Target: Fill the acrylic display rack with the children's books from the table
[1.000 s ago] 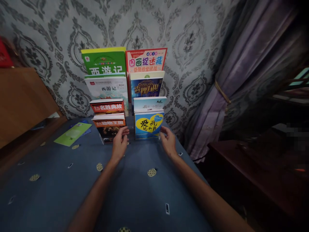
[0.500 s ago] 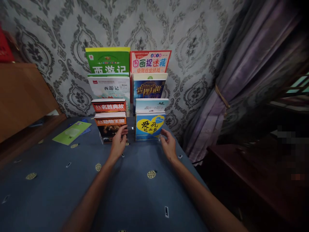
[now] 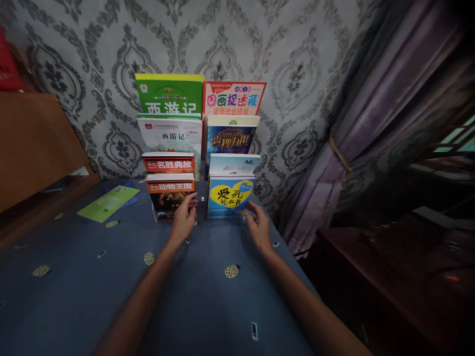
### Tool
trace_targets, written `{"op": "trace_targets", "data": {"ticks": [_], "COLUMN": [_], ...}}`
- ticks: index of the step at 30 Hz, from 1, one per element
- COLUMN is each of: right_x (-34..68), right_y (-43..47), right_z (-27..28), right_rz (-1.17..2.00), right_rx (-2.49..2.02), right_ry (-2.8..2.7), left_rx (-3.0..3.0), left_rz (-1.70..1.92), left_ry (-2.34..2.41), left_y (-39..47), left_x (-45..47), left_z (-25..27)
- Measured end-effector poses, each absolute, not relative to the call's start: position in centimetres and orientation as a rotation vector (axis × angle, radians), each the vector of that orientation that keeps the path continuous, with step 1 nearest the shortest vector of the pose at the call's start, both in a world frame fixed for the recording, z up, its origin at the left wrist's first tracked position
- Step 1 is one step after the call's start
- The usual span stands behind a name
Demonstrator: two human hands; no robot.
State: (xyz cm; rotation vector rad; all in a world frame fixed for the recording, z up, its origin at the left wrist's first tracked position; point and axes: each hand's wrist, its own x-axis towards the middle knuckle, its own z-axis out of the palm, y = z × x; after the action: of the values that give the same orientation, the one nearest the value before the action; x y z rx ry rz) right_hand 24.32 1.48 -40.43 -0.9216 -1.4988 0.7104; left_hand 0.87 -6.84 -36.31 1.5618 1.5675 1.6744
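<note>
Two rows of books stand upright in tiers. My left hand [image 3: 184,216] is in front of the right side of a dark book with an orange title band and a lion [image 3: 167,197]; its fingers are apart and hold nothing. Whether they touch the cover I cannot tell. At the right edge of a blue book with a yellow heart [image 3: 230,195] is my right hand [image 3: 259,226], thumb and fingers parted, fingertips close to the cover's edge. Behind stand a red-titled book [image 3: 168,164], a pale blue book [image 3: 233,164], a white book [image 3: 170,136] and a dark blue book [image 3: 230,140].
A green book [image 3: 168,96] and a pink-red book [image 3: 233,99] form the back tier against the patterned wall. Left, a light green booklet [image 3: 107,203] lies over a blue one on the blue tablecloth [image 3: 200,296]. A purple curtain [image 3: 315,198] hangs at right.
The view has shifted slightly. Both hands keep nearly the same place beside the front books, and the books stand as before.
</note>
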Motion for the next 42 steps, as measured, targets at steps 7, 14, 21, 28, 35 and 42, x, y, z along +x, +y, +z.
{"op": "trace_targets", "data": {"ticks": [7,14,21,28,35,42], "right_x": [24.2,24.4,24.3,24.2,24.1,24.1], "right_y": [1.0,0.3,0.2,1.4,1.8,1.7], "right_z": [-40.5,-41.3,-42.4,-44.0,-44.7,-43.3], "right_rz": [0.68,0.686,0.671,0.861,0.866,0.631], "right_rx": [-0.921,-0.942,-0.992,-1.056,-1.095,-1.133], "right_ry": [-1.487,-1.504,-1.501,-1.399,-1.391,-1.438], "left_rx": [1.589,1.713,1.881,1.726,1.676,1.599], "left_rz": [1.701,1.665,1.529,1.35,1.392,1.403], "left_ry": [1.554,1.594,1.715,1.797,1.765,1.628], "left_y": [-6.9,-7.7,-8.1,-7.2,-7.1,-6.9], "left_x": [0.7,0.3,0.4,0.4,1.2,2.8], "left_z": [-36.9,-37.5,-38.1,-41.2,-42.1,-40.8]}}
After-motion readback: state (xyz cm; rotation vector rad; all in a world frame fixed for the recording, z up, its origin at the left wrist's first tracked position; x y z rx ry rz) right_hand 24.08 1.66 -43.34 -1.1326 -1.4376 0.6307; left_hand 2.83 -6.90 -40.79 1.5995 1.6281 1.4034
